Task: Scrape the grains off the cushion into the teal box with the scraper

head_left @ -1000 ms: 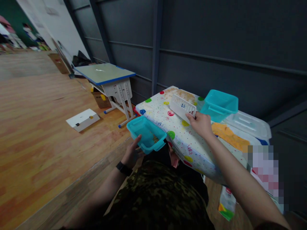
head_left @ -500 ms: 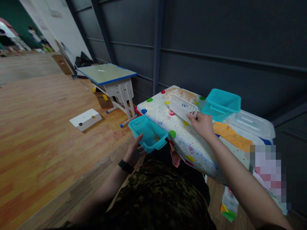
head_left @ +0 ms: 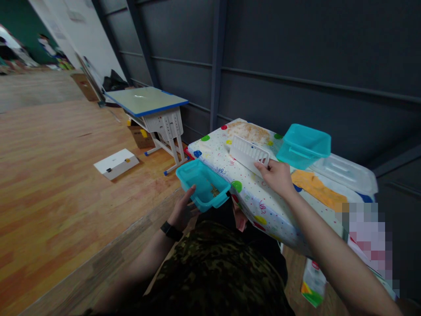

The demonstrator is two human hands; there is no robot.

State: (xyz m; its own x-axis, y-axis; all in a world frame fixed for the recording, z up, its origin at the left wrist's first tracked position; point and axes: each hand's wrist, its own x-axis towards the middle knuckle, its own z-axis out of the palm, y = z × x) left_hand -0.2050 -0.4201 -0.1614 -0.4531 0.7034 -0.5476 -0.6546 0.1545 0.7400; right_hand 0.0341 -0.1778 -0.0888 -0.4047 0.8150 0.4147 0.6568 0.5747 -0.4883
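Cradling left hand (head_left: pixel 182 213): half curled, it held a turquoise tub (head_left: pixel 194 174) beside the bench (head_left: pixel 213 150).
Right hand (head_left: pixel 276 174): was closed on one end of a white slotted basket (head_left: pixel 245 156), over the bench.
Grains (head_left: pixel 251 130): I saw some at the bench's far end.

left hand (head_left: pixel 182 211) partly hidden behind turquoise tub (head_left: pixel 192 174), bits (head_left: pixel 215 190) inside too small to tell, item (head_left: pixel 366 237) at right pixelated, distant people (head_left: pixel 47 45) blurred
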